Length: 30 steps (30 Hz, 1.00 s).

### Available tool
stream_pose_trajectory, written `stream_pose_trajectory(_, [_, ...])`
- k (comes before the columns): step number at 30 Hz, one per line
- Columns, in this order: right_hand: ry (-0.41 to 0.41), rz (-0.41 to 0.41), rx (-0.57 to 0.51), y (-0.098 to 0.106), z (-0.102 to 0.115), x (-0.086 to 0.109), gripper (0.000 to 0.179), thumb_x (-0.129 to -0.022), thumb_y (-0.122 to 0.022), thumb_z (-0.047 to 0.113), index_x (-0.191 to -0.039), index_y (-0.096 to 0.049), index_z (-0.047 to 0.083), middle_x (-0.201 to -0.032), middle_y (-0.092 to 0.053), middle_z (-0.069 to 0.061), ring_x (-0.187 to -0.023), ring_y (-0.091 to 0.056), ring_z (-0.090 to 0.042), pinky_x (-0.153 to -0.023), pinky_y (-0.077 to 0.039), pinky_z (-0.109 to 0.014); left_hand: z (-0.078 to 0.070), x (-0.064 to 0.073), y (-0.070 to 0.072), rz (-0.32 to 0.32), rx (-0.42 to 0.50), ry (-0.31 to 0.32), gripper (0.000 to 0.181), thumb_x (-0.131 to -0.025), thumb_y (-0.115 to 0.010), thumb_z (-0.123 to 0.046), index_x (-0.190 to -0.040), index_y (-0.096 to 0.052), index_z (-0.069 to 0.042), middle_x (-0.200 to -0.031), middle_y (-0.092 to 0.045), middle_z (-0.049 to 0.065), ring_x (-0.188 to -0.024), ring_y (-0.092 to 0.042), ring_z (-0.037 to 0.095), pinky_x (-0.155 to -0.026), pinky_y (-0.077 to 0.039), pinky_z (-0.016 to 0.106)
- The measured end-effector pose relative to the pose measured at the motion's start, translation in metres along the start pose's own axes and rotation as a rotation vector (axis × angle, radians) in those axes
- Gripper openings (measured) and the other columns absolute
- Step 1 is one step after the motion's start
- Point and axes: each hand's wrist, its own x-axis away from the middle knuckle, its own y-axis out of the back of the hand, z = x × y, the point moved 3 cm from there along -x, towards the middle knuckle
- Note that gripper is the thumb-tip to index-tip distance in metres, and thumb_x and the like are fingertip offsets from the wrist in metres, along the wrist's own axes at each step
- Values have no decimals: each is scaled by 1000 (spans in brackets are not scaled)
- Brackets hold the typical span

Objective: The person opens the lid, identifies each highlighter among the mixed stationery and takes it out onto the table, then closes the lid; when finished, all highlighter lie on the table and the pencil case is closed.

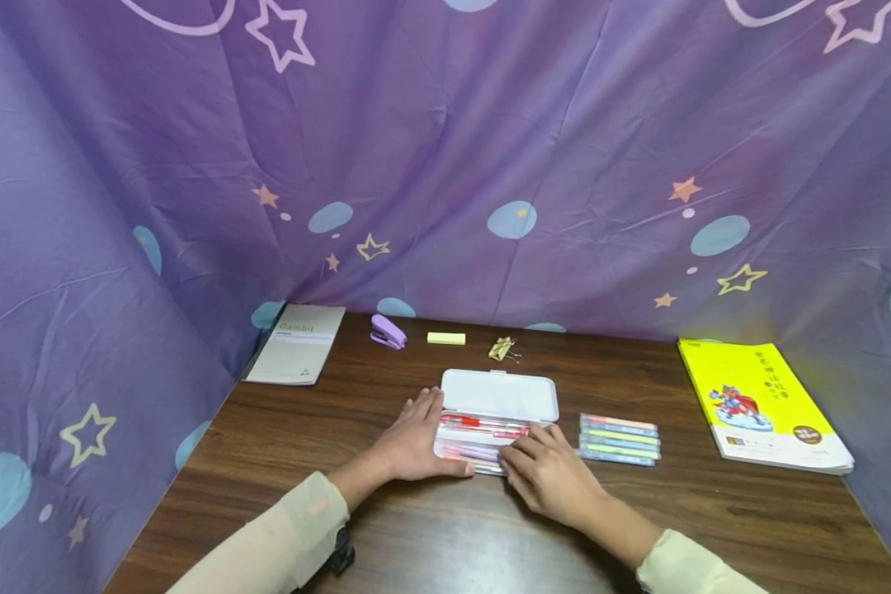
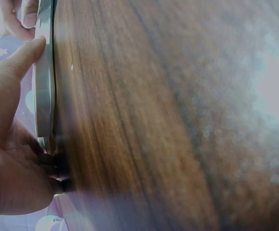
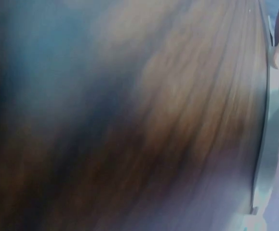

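A white pencil case (image 1: 499, 396) lies with its lid raised on the table, red pens (image 1: 471, 422) along the back of its tray and pale pens (image 1: 469, 451) along the front. At its left end rests my left hand (image 1: 418, 441), fingers pointing away along the side. The left thumb (image 2: 29, 52) lies straight against the front wall in the left wrist view. My right hand (image 1: 549, 474) reaches over the right end with bent fingers at the pens; I cannot tell whether it pinches one. In the right wrist view the case's wall (image 3: 272, 120) runs beside the fingers.
Right of the case lies a row of pastel highlighters (image 1: 619, 440), then a yellow book (image 1: 761, 404). Along the back are a notebook (image 1: 297, 346), a purple stapler (image 1: 388, 332), a yellow sticky-note pad (image 1: 446, 338) and gold binder clips (image 1: 502, 348). A purple curtain (image 1: 445, 165) surrounds the wooden table (image 1: 386, 536).
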Motion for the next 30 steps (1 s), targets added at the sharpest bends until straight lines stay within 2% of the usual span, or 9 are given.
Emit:
stream_pose_trajectory(12, [-34,20,25,-2,3,-2,17,-87,-86,25,-102,-82,17,-90,-73,4,-91,-61,-23,-79,-47,-40,0,0,-1,6,3,6,139,-84,-80,-76,-174,-15,7,-183,-17,30,-173,-14,44,-142,-17,55])
stream_pose_trajectory(17, [-70,-13,-15,-1,3,-3,17,-86,-87,21,-101,-82,15,-90,-75,2,-91,-63,-23,-81,-51,-43,1,0,-1,-1,-1,-1,139,-84,-80,-76,-173,-14,9,-182,-17,31,-172,-15,45,-142,-18,56])
stream_pose_trajectory(22, [-142,-46,-68,1,2,-5,18,-85,-92,18,-100,-83,12,-91,-73,0,-89,-64,-21,-85,-58,-48,2,-1,-1,2,-4,0,140,-84,-80,-76,-173,-14,9,-182,-17,30,-173,-14,45,-142,-17,56])
stream_pose_trajectory(26, [-189,-55,-107,2,2,-7,18,-85,-94,17,-99,-84,11,-92,-70,1,-88,-63,-19,-84,-56,-45,1,-1,0,1,-1,0,140,-84,-81,-76,-173,-15,9,-182,-17,30,-172,-15,46,-142,-17,56])
stream_pose_trajectory(30, [-211,-32,-124,0,2,-10,16,-87,-93,16,-97,-82,12,-93,-66,3,-85,-58,-16,-77,-52,-39,1,0,-1,0,2,4,140,-83,-81,-76,-173,-15,9,-182,-18,30,-172,-15,45,-142,-17,56])
